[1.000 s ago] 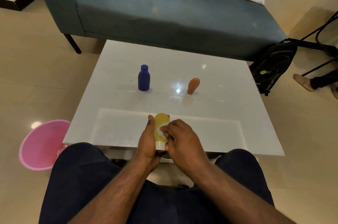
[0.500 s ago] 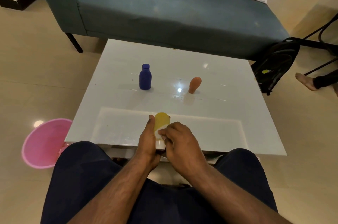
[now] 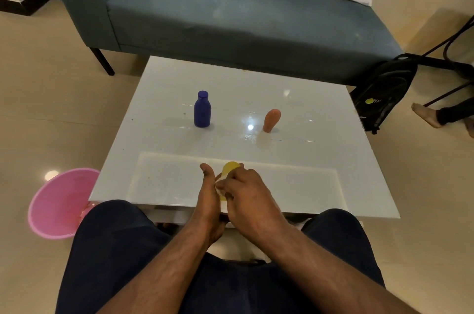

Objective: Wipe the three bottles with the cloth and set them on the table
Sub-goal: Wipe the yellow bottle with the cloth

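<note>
We see the left hand wrapped round the yellow bottle from the left, thumb up along its side, holding it over the near edge of the surface. Right hand covers the bottle's front, fingers curled, pinching the white cloth against it. Only a scrap of cloth shows between the hands; most of the bottle is hidden, just its rounded top pokes out above the fingers. Blue bottle stands upright, centre-left on the surface, well apart from the hands. Orange bottle stands to its right, leaning a bit, next to a light glare. Pink bin on the floor left of the surface. Sofa behind, black backpack at far right.
</note>
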